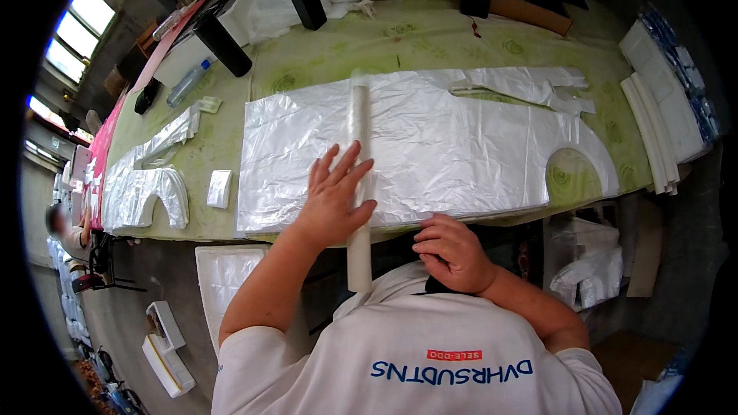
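A pile of shiny, thin white plastic sheets (307,150), cut like aprons with curved openings and long straps at the right, lies flat on the table before me. Across it, from far to near, runs a pale tube (359,250) whose near end juts past the table edge. My left hand (332,196) rests on this tube, fingers spread and palm down. Close to the table's front edge, my right hand (455,255) hangs beside the sheets with loosely bent fingers. Nothing shows in it.
A folded plastic piece (146,196) and a small white packet (219,188) lie to the left. Behind them are a bottle (188,83) and a black cylinder (223,44). White rolls (649,134) stand at the right edge. A person (75,242) sits far left.
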`<action>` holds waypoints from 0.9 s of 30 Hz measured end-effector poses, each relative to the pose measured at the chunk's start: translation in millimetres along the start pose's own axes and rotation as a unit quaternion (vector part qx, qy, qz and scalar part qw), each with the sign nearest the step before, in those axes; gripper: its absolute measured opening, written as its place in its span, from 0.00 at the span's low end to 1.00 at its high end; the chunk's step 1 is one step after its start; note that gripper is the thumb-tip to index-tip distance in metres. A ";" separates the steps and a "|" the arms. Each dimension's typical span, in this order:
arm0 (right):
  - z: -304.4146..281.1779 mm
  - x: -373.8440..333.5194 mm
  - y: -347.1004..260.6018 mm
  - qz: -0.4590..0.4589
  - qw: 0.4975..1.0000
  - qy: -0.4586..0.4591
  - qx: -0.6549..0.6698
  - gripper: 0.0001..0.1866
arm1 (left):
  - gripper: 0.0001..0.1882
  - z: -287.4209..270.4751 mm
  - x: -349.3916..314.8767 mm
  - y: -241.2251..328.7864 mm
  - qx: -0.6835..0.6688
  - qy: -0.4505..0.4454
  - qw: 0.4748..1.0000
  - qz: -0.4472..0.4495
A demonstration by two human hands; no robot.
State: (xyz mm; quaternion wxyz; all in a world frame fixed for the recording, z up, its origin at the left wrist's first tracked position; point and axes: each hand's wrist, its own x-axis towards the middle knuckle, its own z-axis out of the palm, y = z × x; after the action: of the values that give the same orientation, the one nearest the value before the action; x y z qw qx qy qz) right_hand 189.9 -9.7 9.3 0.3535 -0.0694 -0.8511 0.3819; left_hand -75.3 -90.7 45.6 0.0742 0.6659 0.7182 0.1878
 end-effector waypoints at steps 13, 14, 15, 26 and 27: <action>-10.8 -9.3 -3.4 -0.034 0.999 0.000 -0.001 0.12 | 0.28 -16.6 -15.8 -1.4 0.102 -0.031 0.983 -0.151; -13.1 -13.8 -3.1 -0.012 1.000 0.010 -0.009 0.12 | 0.29 -22.9 -18.4 -8.1 0.114 -0.032 0.976 -0.181; -17.5 -21.0 -1.8 0.011 1.000 0.019 -0.015 0.12 | 0.30 -30.2 -21.4 -15.9 0.126 -0.032 0.969 -0.211; -22.0 -37.4 3.0 0.028 0.999 0.025 -0.012 0.11 | 0.40 -21.8 -28.5 -57.9 -0.031 0.069 0.961 -0.267; -21.0 -41.6 4.9 0.042 0.999 0.033 -0.011 0.11 | 0.40 -16.9 -33.2 -63.0 -0.012 0.060 0.966 -0.251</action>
State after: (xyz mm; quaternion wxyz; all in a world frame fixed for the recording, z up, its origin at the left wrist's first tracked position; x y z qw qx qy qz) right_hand 233.6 -9.7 -7.3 0.3644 -0.1217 -0.8394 0.3844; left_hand -136.4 -129.0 33.2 0.0836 0.4510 0.8631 0.2114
